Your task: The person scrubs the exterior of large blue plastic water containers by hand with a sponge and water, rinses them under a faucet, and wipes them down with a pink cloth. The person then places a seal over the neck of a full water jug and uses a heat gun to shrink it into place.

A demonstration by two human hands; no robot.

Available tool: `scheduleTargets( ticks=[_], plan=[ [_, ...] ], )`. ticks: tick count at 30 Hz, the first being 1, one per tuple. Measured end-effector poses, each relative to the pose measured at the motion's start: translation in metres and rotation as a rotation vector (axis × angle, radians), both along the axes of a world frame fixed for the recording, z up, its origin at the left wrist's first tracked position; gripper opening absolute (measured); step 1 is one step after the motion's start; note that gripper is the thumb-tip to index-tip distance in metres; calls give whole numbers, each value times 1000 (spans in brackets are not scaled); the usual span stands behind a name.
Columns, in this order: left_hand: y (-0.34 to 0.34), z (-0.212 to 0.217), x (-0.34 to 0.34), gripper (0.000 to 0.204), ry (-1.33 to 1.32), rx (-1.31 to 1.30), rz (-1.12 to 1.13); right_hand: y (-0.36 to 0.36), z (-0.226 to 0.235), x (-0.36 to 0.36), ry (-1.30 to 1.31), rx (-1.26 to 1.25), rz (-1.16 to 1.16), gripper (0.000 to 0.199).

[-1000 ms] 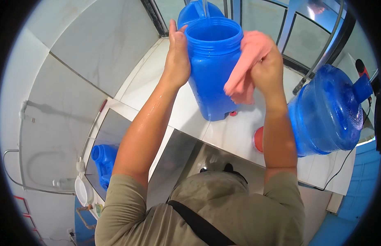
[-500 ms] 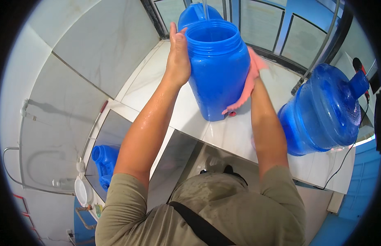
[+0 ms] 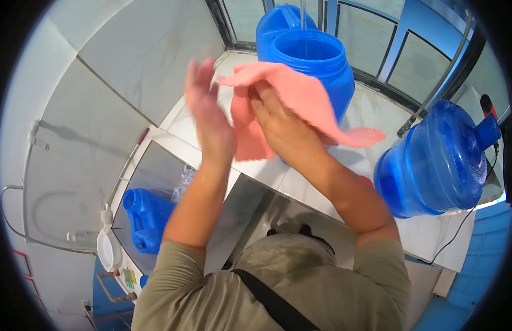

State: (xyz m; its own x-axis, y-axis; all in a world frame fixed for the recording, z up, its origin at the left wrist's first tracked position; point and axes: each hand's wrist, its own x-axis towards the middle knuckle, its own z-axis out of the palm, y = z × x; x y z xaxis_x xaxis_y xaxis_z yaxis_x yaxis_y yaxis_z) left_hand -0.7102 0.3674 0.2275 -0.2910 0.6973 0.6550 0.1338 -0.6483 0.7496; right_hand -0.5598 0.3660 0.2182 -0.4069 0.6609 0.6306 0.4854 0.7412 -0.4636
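A pink cloth [image 3: 305, 91] is gripped in my right hand [image 3: 280, 118], draped over the fingers and hanging down on both sides. My left hand [image 3: 209, 118] is raised just left of the cloth, fingers stretched and smeared by motion, with nothing seen in it. Behind the cloth stands a wide-mouthed blue plastic container [image 3: 341, 85], open at the top and partly hidden. A thin clear stream [image 3: 305, 33] runs down into its mouth. Neither hand touches the container.
Another blue jug [image 3: 269, 36] stands behind the container. A large translucent blue water bottle [image 3: 432, 160] lies tilted on the white tiled counter [image 3: 421, 237] at right. Down left, a smaller blue jug [image 3: 148, 220] sits in a sunken basin, near a white bowl [image 3: 107, 251].
Both hands have come off the container. The right has brought the cloth up and left in front of it; the left has moved to the left and nearer. The view has shifted slightly.
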Motion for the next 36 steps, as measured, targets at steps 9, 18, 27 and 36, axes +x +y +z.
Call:
scheduleTargets(
  ticks=[9, 18, 27, 36],
  plan=[
    [-23, -115, 43, 67, 151, -222, -430, -44, 13, 40, 317, 13, 288, 26],
    [186, -25, 5, 47, -36, -233, -474, -96, -81, 111, 940, -901, 243, 21],
    [20, -97, 61, 63, -536, -669, -484, -94, -126, 138, 863, -1032, -250, 19],
    [46, 79, 45, 52, -321, -917, -183, -102, -119, 141, 821, -948, -243, 19]
  ],
)
